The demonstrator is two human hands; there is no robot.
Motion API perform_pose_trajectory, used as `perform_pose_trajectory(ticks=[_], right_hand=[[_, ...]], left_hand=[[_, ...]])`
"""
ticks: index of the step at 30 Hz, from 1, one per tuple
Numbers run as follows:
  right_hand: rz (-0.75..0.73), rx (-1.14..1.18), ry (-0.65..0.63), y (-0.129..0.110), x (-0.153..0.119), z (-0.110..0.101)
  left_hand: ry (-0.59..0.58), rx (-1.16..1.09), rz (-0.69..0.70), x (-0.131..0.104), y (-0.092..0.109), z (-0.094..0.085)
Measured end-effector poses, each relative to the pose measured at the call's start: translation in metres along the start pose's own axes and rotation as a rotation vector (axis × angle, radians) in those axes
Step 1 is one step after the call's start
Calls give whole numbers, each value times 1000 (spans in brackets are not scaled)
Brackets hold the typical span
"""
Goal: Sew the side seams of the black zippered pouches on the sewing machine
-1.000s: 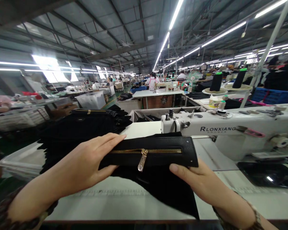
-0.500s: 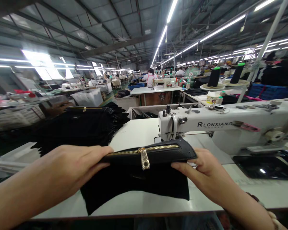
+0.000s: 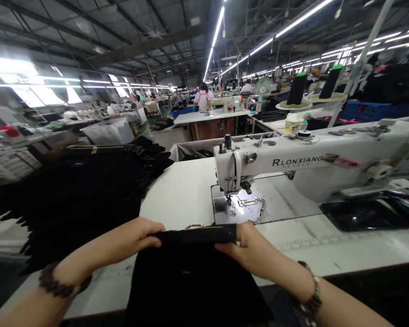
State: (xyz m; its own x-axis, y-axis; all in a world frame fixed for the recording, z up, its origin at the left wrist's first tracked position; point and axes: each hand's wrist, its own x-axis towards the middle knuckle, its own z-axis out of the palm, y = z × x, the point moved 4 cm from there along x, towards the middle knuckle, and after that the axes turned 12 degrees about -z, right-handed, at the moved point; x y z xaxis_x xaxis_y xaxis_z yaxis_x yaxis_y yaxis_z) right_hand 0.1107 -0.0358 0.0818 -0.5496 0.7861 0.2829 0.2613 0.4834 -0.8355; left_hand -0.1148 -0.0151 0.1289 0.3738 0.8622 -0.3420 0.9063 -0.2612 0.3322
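Observation:
A black fabric bag panel hangs down over the table's front edge, its zipped top strip held up by both hands. My left hand pinches the strip's left end, thumb toward me. At the right end, my right hand grips the same strip between thumb and fingers. Only a sliver of the gold zipper pull shows behind the top edge. A small pale mark sits on the panel's front. Just beyond the hands stands a white sewing machine, its needle area not touching the panel.
A tall stack of black zipped panels stands left of the white worktable. Right of the machine lies a dark glossy phone-like object. Black thread cones stand behind. Farther off, a person sits by another machine.
Both hands have lowered the panel toward me, and its zipped edge has tilted so the zipper teeth and most of the pull are hidden. The machine's needle area has come into view.

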Motion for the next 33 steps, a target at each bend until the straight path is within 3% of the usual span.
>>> perform_pose_trajectory(ticks=[2, 4, 9, 15, 20, 26, 33], right_hand=[[65, -80, -8, 15, 6, 15], [50, -125, -14, 18, 11, 23], [-3, -137, -3, 8, 9, 21], [-16, 40, 37, 6, -5, 11], [-19, 104, 107, 8, -7, 10], [11, 133, 96, 7, -10, 13], [24, 241, 70, 9, -10, 15]], left_hand=[[-62, -28, 16, 19, 4, 13], [-37, -65, 53, 30, 17, 20], [-102, -267, 203, 45, 59, 30], [-161, -533, 95, 48, 48, 24], [-135, -428, 140, 46, 50, 16], [-141, -460, 38, 51, 54, 18], [-310, -682, -49, 52, 51, 24]])
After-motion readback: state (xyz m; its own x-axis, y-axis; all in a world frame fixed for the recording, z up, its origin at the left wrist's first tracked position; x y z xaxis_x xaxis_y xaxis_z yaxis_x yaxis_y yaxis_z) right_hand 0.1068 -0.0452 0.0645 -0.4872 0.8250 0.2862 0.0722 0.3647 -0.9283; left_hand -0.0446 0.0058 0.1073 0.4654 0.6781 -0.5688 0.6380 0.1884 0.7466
